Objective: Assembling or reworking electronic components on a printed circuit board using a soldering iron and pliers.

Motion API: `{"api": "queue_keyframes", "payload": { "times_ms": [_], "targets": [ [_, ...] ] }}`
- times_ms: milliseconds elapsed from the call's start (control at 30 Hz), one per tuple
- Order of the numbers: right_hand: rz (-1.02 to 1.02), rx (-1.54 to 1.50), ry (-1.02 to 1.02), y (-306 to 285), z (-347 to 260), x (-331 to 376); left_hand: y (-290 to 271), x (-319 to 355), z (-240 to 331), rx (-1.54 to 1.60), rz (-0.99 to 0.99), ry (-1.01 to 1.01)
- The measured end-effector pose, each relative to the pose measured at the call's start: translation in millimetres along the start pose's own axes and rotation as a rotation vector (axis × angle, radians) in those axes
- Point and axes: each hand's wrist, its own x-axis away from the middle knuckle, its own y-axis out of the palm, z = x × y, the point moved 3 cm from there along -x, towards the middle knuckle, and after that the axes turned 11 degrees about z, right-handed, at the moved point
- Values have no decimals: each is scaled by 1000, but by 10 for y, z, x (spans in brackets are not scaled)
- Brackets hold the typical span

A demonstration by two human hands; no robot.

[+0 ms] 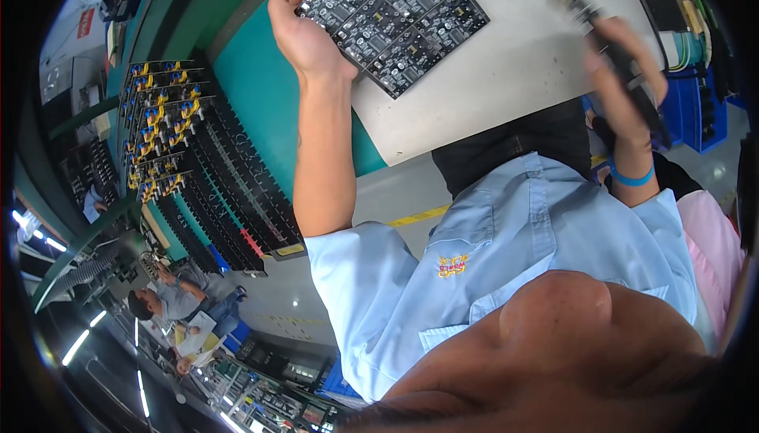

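Note:
A black circuit board panel [411,26], crowded with small parts and split into several sections, is tilted above the pale worktop. My left hand [307,37] grips its left edge, the fingertips partly hidden beyond the board. To the right of the panel, my right hand [628,69] is closed around a long dark-handled tool [621,57]. Motion smears the tool's pale, metallic-looking far end, so its exact kind cannot be made out. The tool and the panel are apart.
The worktop [522,93] has a green mat [257,77] on its left. Beyond the mat stand black slotted racks [237,164] and stacked boards with yellow and blue parts [162,128]. Blue bins [700,117] sit at the right. Another person in pink [711,231] is close by on the right.

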Motion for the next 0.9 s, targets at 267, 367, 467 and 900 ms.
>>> {"api": "queue_keyframes", "payload": {
  "times_ms": [267, 367, 467, 900],
  "targets": [
    [145, 148, 66, -26, 58, 64, 13, 10, 12, -50, 135, 8],
    [12, -44, 9, 189, -164, 96, -3, 35, 23, -59, 163, -2],
    [-272, -292, -86, 377, -211, 114, -17, 36, 14, -60, 182, -14],
    [-388, -283, -3, 611, -290, 258, -10, 88, 0, -41, 220, -77]
  ]
}}
